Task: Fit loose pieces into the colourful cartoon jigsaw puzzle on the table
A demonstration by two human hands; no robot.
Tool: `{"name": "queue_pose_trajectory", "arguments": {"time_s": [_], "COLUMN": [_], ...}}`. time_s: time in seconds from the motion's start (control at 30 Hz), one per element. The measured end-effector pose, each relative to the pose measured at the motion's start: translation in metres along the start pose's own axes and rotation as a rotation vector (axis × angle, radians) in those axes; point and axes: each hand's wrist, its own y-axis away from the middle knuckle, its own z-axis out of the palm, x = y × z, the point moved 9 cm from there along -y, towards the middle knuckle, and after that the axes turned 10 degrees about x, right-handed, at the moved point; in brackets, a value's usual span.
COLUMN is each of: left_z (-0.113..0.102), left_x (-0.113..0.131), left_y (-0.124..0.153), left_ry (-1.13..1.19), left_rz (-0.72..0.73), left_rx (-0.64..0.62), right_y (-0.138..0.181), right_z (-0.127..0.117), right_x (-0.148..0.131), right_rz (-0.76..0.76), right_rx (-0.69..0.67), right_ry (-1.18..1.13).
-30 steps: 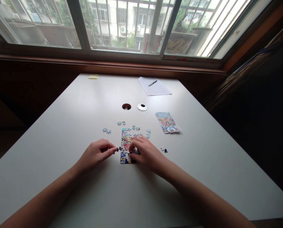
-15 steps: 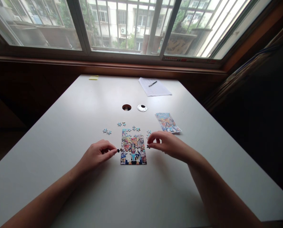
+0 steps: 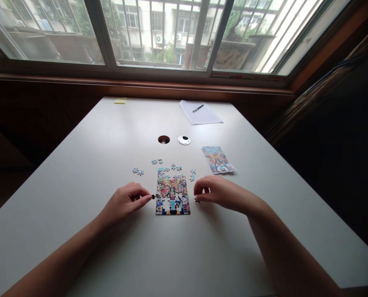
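Note:
A small, partly assembled colourful jigsaw puzzle (image 3: 172, 194) lies on the white table (image 3: 78, 165) in front of me. My left hand (image 3: 125, 202) rests just left of it, fingers pinched on a dark puzzle piece (image 3: 154, 196) at the puzzle's left edge. To the puzzle's right, my right hand (image 3: 221, 192) has its fingers curled, pinching a small dark piece (image 3: 197, 201) close to the tabletop. Several loose light-blue pieces (image 3: 174, 167) lie just beyond the puzzle.
A picture card (image 3: 217, 159) lies right of the loose pieces. Farther back are a round cable hole (image 3: 164, 139), its white cap (image 3: 184, 140), a paper sheet (image 3: 200, 114) with a pen (image 3: 198, 108), and a yellow note (image 3: 120, 100). A window spans the back.
My right hand left the puzzle's surface and moved to its right side with a small piece, then sank a little toward the table. My left hand stayed put.

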Motion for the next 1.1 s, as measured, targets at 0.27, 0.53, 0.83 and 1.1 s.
{"name": "queue_pose_trajectory", "arguments": {"time_s": [0.27, 0.53, 0.83, 1.1], "left_z": [-0.001, -0.002, -0.006, -0.009], "left_x": [0.000, 0.000, -0.001, -0.005], "left_y": [0.000, 0.001, 0.001, 0.003], "left_ry": [-0.012, -0.022, -0.149, -0.209], "left_rz": [0.011, 0.025, 0.091, 0.101], "left_rx": [0.000, -0.011, -0.071, -0.129], "right_y": [0.002, 0.006, 0.025, 0.023], "right_z": [-0.003, -0.033, -0.041, -0.018], "right_x": [0.001, 0.009, 0.063, 0.049], "right_rz": [0.019, 0.045, 0.242, 0.231], "right_rx": [0.000, 0.124, 0.046, 0.057], "right_ry": [-0.027, 0.019, 0.122, 0.258]}}
